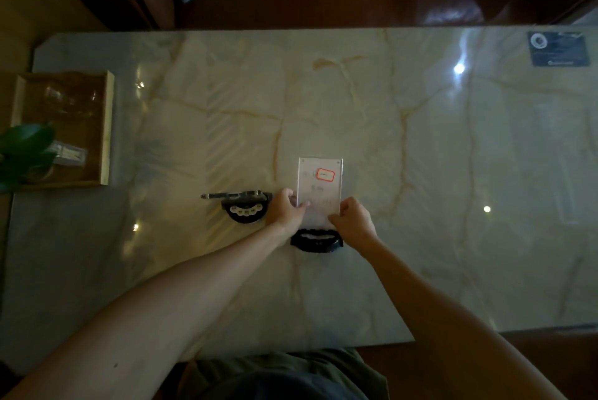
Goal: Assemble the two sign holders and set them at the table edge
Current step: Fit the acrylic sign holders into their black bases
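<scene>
Two hands grip one clear acrylic sign panel with a red-outlined label (319, 184) near the middle of the pale veined marble table (420, 140). The left hand (286, 210) pinches the panel's left edge low down, and the right hand (352, 221) is curled around its lower right corner. The panel's bottom edge points toward a black half-round plastic base (316, 240) lying just nearer the person; whether it is already seated in the slot cannot be told.

That panel looks stiff, light and slick, likely to scratch or chip at a corner, so holding it by both side edges low down seems sound. To the left, a second black half-round base with pale dots (246, 210) lies with what seems to be its panel seen edge-on (233, 195) touching its far side.

At the table's left side, a shallow wooden tray (108, 127) holds a clear glass vessel and a small pale packet, both dim. A green potted plant (27, 147) overlaps its near corner.
</scene>
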